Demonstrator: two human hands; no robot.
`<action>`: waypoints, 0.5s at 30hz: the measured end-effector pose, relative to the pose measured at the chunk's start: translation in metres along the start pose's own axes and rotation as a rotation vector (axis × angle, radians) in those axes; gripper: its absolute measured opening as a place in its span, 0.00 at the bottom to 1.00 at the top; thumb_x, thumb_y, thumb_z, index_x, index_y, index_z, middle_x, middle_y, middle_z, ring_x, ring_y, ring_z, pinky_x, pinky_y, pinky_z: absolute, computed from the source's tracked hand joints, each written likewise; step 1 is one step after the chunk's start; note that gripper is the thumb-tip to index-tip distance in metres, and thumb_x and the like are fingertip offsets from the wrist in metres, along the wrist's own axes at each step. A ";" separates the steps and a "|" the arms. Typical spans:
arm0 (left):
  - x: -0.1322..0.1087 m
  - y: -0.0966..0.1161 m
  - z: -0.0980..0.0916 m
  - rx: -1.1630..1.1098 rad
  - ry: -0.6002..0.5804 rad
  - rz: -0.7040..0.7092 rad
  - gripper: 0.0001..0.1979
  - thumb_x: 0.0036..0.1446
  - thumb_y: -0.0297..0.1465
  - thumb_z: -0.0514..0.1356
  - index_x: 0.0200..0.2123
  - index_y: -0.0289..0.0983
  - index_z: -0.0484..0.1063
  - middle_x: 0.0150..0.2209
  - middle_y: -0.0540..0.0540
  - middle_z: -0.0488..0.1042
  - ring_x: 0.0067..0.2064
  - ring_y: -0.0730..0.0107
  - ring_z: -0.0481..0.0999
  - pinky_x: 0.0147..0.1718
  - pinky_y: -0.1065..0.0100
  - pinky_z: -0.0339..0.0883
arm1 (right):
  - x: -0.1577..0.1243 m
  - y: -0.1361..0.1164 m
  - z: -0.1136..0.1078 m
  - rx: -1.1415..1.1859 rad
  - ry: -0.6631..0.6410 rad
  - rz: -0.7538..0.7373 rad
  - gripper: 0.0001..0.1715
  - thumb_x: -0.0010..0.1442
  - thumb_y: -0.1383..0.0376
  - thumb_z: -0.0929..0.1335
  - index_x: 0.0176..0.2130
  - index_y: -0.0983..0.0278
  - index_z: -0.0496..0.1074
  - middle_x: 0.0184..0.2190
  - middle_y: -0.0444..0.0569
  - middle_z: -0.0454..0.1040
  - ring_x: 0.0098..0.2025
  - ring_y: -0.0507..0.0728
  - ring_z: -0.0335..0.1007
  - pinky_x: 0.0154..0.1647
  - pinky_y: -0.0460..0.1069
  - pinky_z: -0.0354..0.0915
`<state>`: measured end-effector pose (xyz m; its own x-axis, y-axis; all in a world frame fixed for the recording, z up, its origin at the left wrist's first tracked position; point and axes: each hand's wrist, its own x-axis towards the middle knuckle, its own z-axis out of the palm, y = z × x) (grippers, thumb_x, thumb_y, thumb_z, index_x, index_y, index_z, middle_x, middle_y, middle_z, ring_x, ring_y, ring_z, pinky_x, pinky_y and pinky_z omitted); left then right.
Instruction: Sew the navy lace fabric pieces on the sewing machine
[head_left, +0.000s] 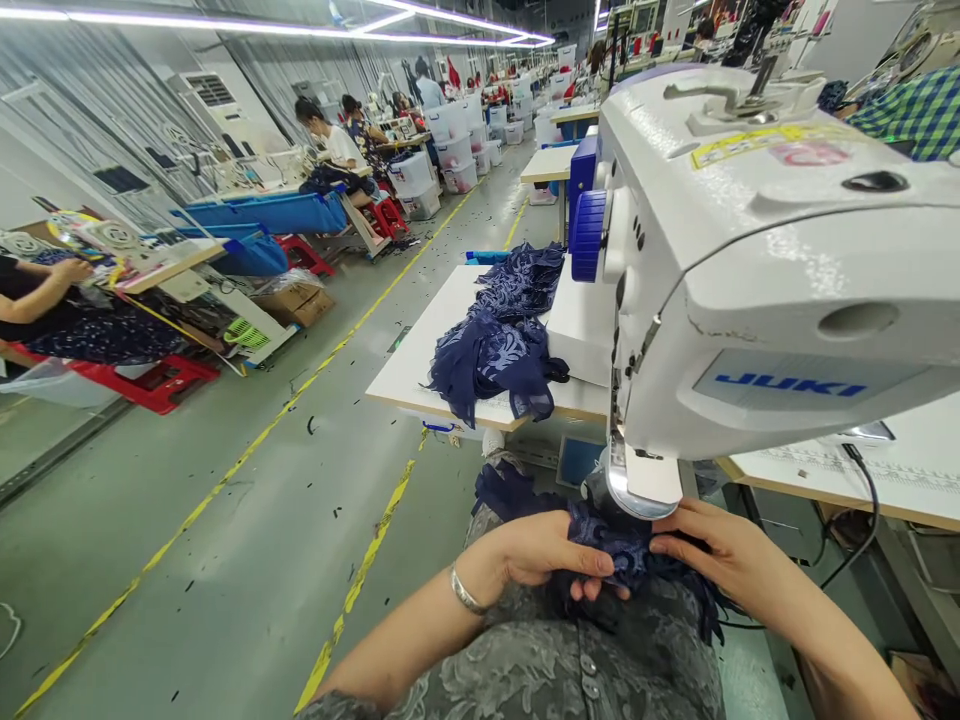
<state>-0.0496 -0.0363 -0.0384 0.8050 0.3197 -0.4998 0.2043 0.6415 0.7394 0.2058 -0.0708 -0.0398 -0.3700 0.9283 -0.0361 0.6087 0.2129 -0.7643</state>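
Dark navy patterned fabric (626,555) is bunched in front of my body, just under the head of a white sewing machine (787,300). My left hand (559,555) is closed on the fabric, thumb on top and fingertips curled beneath. On the other side, my right hand (701,545) pinches the same fabric beside the machine's metal guard (637,490). The guard hides the needle area. More navy fabric pieces (499,350) lie in a heap on the white table (409,375) left of the machine.
A blue handwheel (589,235) sticks out from the machine's side. At right is another white tabletop (892,485) with a black cable (862,520). Across the aisle, people sit at sewing machines near red stools (161,385), a cardboard box (300,300) and plastic bins (416,185).
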 end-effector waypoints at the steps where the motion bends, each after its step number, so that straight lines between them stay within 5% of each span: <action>1: -0.002 -0.001 0.000 -0.003 -0.066 -0.034 0.23 0.42 0.50 0.70 0.28 0.33 0.78 0.30 0.45 0.77 0.26 0.73 0.71 0.23 0.70 0.61 | -0.001 -0.006 -0.004 -0.035 0.006 -0.047 0.12 0.64 0.53 0.66 0.38 0.52 0.78 0.41 0.44 0.79 0.41 0.60 0.76 0.39 0.49 0.69; 4: -0.004 -0.011 0.000 -0.026 -0.242 -0.131 0.26 0.44 0.53 0.67 0.35 0.36 0.79 0.39 0.45 0.78 0.33 0.69 0.76 0.30 0.69 0.67 | -0.006 -0.022 -0.012 -0.077 -0.028 -0.123 0.11 0.66 0.55 0.65 0.38 0.52 0.77 0.35 0.43 0.79 0.35 0.57 0.75 0.35 0.48 0.67; 7: -0.005 -0.023 -0.004 0.019 -0.251 -0.113 0.26 0.44 0.53 0.67 0.30 0.35 0.79 0.32 0.46 0.77 0.31 0.70 0.75 0.32 0.69 0.67 | -0.011 -0.034 -0.018 0.006 -0.073 -0.081 0.10 0.65 0.55 0.65 0.37 0.52 0.76 0.31 0.42 0.78 0.31 0.56 0.74 0.31 0.46 0.67; 11: -0.009 -0.016 -0.009 -0.171 0.028 0.176 0.30 0.38 0.48 0.72 0.42 0.36 0.77 0.20 0.53 0.70 0.19 0.78 0.64 0.21 0.72 0.55 | -0.007 -0.036 -0.020 0.113 0.157 0.029 0.11 0.62 0.52 0.67 0.37 0.54 0.74 0.32 0.44 0.78 0.33 0.57 0.75 0.31 0.46 0.68; 15: -0.006 0.015 -0.004 -0.215 0.400 0.473 0.29 0.44 0.41 0.72 0.50 0.38 0.73 0.20 0.58 0.62 0.19 0.84 0.56 0.21 0.75 0.49 | 0.010 -0.029 -0.015 0.143 0.391 0.179 0.17 0.60 0.47 0.67 0.39 0.57 0.72 0.36 0.47 0.79 0.39 0.59 0.75 0.33 0.46 0.67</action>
<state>-0.0538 -0.0262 -0.0263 0.5032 0.8097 -0.3021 -0.2706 0.4796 0.8347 0.1954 -0.0630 -0.0083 0.0415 0.9979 0.0490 0.5256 0.0199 -0.8505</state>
